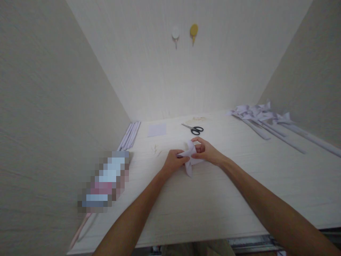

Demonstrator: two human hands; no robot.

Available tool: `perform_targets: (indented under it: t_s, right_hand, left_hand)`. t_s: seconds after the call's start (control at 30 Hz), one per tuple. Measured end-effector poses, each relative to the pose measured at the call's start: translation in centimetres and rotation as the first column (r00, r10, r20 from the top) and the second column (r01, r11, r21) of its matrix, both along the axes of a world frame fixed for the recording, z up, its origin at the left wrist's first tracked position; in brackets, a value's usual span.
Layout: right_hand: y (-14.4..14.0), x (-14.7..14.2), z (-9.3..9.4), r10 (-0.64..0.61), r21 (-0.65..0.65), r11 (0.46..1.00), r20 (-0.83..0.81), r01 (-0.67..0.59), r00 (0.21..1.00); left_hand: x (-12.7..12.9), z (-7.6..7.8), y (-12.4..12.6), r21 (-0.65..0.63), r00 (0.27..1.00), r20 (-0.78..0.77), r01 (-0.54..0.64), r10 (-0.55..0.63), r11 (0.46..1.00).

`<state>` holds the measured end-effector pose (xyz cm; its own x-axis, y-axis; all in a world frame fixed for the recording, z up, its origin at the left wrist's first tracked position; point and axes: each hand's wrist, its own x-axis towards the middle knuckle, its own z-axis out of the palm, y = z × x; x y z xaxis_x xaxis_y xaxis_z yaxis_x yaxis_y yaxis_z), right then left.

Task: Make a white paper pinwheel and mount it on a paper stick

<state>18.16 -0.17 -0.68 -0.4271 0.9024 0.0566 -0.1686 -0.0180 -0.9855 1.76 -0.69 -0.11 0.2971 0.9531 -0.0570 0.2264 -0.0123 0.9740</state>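
A folded pale paper piece (190,156) is pinched mid-table between the left hand (173,163) and right hand (206,151), near the scissors (194,129). Creases are probably best pressed firmly, with edges kept aligned.

Pixelated object (104,181) by left wall; paper's (189,156) middle behind fingers (198,149).

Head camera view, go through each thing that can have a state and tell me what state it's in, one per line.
Pale lilac folded paper piece: creased, pinched between both hands above the table.
Left hand: closed on the paper's left side.
Right hand: closed on the paper's top.
Black-handled scissors: lying flat, blades look shut.
Flat lilac paper square: unfolded, untouched.
Finished lilac paper pinwheels on sticks: lying in a row at right.
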Motion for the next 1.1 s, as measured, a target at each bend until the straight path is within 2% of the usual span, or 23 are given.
perform_targets:
  t_s: [0.17,0.3,0.47,0.6,0.7,0.83,1.1]
  right_hand:
    - [-0.1,-0.1,-0.1,0.002,-0.014,1.000,0.036,-0.002,0.999]
    - [-0.1,-0.1,-0.2,-0.033,-0.018,0.999,0.036,0.034,0.999]
    - [-0.1,-0.4,-0.1,-0.150,-0.064,0.987,-0.044,0.147,0.988]
    - [-0.2,-1.0,-0.2,-0.280,-0.076,0.959,-0.112,0.273,0.953]
    - [-0.4,-1.6,-0.3,-0.339,-0.060,0.941,-0.124,0.334,0.932]
    - [-0.7,-2.1,-0.3,-0.362,-0.029,0.932,-0.116,0.361,0.925]
    - [-0.9,-2.2,0.1,-0.398,0.006,0.917,-0.052,0.399,0.916]
  left_hand:
    - [-0.2,-0.4,0.3,0.041,0.995,-0.082,0.058,-0.055,0.997]
    - [-0.1,-0.6,0.4,0.045,0.996,-0.072,0.053,-0.049,0.998]
    - [0.1,-0.5,0.4,0.038,0.992,0.113,-0.054,0.050,0.998]
    - [0.4,-0.5,0.4,-0.082,0.929,0.337,-0.136,0.156,0.987]
    - [0.6,-0.4,0.3,-0.123,0.888,0.403,-0.186,0.220,0.975]
    - [0.6,-0.3,0.1,-0.088,0.887,0.393,-0.227,0.243,0.970]
    - [0.5,-0.7,0.3,-0.035,0.923,0.310,-0.229,0.229,0.973]
